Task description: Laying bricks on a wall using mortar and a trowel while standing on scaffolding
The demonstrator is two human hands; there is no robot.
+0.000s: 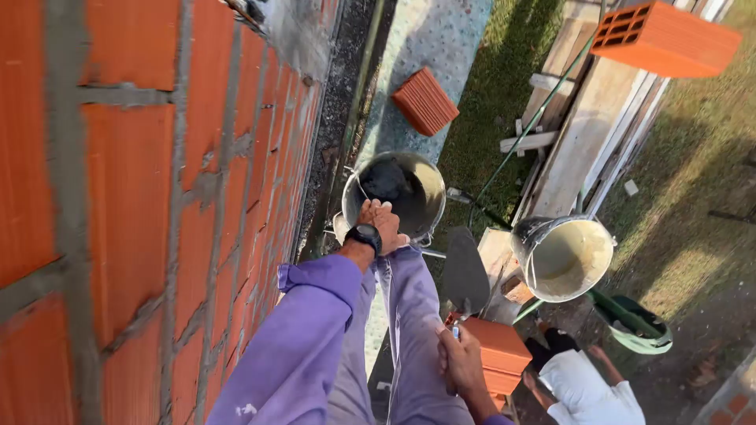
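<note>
Bucket rim gripped by left hand; right hand clutches trowel above brick.

No packages, labels, signs or screens show anywhere in view.

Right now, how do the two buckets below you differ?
The near bucket holds a dark lump of mortar, while the far bucket looks empty, showing a pale, smeared inside. The near bucket stands upright with the left hand at its rim; the far bucket is tilted on its side, mouth towards the camera, and no hand touches it. The right hand holds a trowel between them. Both are round and mortar-stained.
</note>
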